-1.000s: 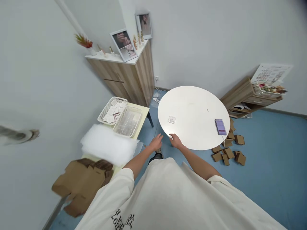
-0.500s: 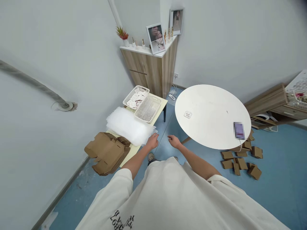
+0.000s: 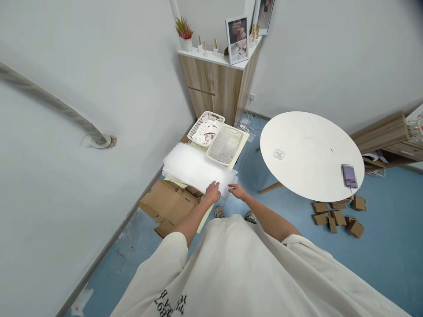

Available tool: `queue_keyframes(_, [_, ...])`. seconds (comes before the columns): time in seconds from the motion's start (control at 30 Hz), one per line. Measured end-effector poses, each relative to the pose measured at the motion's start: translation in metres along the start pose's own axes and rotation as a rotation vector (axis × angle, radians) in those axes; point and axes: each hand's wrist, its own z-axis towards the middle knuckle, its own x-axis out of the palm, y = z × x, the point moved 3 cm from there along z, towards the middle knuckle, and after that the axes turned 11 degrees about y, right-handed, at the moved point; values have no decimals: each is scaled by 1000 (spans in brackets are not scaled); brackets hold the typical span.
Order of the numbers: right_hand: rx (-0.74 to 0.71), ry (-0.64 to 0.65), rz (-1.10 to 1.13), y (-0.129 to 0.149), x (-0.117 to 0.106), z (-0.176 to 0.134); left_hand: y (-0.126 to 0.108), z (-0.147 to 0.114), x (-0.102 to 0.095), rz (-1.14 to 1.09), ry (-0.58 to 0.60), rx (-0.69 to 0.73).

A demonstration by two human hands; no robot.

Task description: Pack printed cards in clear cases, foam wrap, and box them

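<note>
White sheets (image 3: pixel 193 164) nearer R hand (image 3: pixel 237 191) than b4, L hand (image 3: pixel 213 191) nr edge, both loosely spread.

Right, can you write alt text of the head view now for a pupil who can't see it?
A person's left hand and right hand are close to a stack of white sheets on a pale table. Behind the sheets are two white baskets; brown cardboard lies nearer.
</note>
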Motion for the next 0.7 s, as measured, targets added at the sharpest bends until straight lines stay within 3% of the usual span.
queue_keyframes(0.1, [-16, -116, 41, 12, 6, 2, 10, 0, -5, -18, 29, 24])
queue_keyframes(0.27, [-171, -281, 76, 43, 2, -8, 15, 1, -14, -66, -5, 33])
queue_keyframes(0.47, [-261, -421, -89, 73, -10, -22, 7, 3, -23, -145, -46, 23])
queue_keyframes(0.6, [-336, -489, -205, 72, -38, -35, -10, 6, -26, -147, -48, 79])
queue_keyframes(0.7, [-281, -520, -214, 59, -74, -48, -28, 12, -28, -128, -48, 156])
